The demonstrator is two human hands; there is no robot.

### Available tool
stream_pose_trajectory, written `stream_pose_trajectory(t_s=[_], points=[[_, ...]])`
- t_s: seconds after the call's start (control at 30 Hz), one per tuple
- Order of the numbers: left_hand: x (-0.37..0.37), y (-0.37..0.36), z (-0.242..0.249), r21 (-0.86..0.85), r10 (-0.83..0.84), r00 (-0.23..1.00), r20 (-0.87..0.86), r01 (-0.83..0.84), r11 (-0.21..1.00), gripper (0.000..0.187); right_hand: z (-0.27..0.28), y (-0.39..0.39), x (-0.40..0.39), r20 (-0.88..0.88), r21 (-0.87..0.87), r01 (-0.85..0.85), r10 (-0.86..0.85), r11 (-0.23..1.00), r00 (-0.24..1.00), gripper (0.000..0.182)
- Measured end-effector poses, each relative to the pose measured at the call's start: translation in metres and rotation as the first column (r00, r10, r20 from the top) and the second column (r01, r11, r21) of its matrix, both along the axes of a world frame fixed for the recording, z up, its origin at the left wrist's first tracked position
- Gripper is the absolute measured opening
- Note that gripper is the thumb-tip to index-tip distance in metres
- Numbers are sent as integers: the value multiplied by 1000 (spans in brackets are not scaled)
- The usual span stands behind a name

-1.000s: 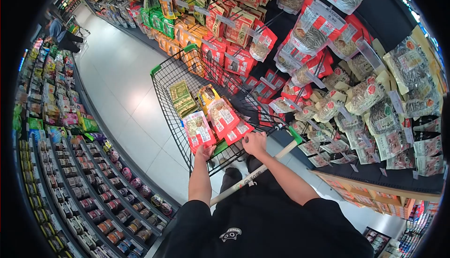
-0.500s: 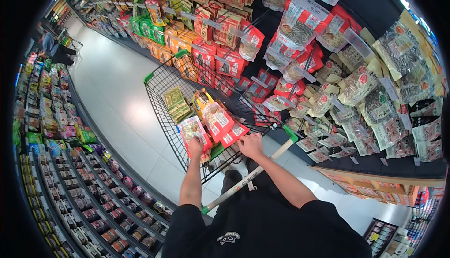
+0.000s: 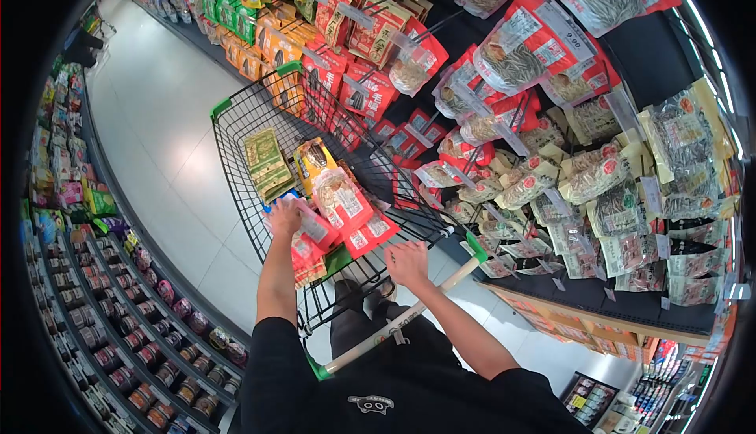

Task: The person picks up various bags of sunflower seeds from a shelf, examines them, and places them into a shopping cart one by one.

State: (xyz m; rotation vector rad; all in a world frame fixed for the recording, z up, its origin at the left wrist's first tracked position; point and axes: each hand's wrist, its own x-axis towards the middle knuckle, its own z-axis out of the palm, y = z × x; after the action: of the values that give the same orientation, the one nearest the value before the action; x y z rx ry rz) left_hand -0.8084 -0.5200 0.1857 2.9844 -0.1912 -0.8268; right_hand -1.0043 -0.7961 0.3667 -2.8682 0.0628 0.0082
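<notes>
A wire shopping cart [image 3: 236, 168] with green corners stands before me. My left hand [image 3: 285, 217] is inside it, closed on the left edge of a pink-and-white food packet [image 3: 316, 228], whose blue edge shows past the fingers. Right of that packet lies a red packet with a clear window [image 3: 343, 199], partly over a yellow packet [image 3: 310, 158]. Another red packet [image 3: 370, 234] lies nearest my right hand [image 3: 407, 263]. That hand has curled fingers above the cart's rear edge; what they hold, if anything, is hidden. Green packets [image 3: 266, 163] lie farther forward in the cart.
Hanging dried-food packets [image 3: 520, 52] crowd the rack on the right, close to the cart. A shelf of jars [image 3: 118, 331] curves along the left. Tiled floor [image 3: 169, 111] runs ahead between them. A person [image 3: 83, 44] is far down the aisle. The cart handle [image 3: 394, 328] crosses before my body.
My left hand has moved forward and left in the cart, and the packet under it has tilted. My right hand has drawn back from the red packet, its fingers now curled.
</notes>
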Motion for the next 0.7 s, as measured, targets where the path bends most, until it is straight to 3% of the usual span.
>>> stream_pose_trajectory(t_s=[0.1,0.33,0.47,0.5,0.6,0.7], points=[[-14,18,10,-95,126,985,-117,-137,986,67,0,-7,-8,-21,-2,4,-4,1000,1000,25],[-57,-8,9,-155,42,980,192,-12,988,73,4,-18,-25,-44,22,31,-30,999,999,22],[-43,-44,27,-131,18,997,79,-8,991,72,5,-21,-33,-63,0,37,-37,999,997,23],[-38,-51,21,-117,-1,995,101,13,993,69,4,-21,-35,-59,-12,34,-35,999,998,22],[-32,-64,1,-12,-76,996,-56,76,997,62,-1,-24,-40,-120,-11,51,-52,999,991,25],[-39,-55,-4,-103,-192,971,-141,179,979,66,3,-22,-42,-98,11,66,-65,998,993,21]])
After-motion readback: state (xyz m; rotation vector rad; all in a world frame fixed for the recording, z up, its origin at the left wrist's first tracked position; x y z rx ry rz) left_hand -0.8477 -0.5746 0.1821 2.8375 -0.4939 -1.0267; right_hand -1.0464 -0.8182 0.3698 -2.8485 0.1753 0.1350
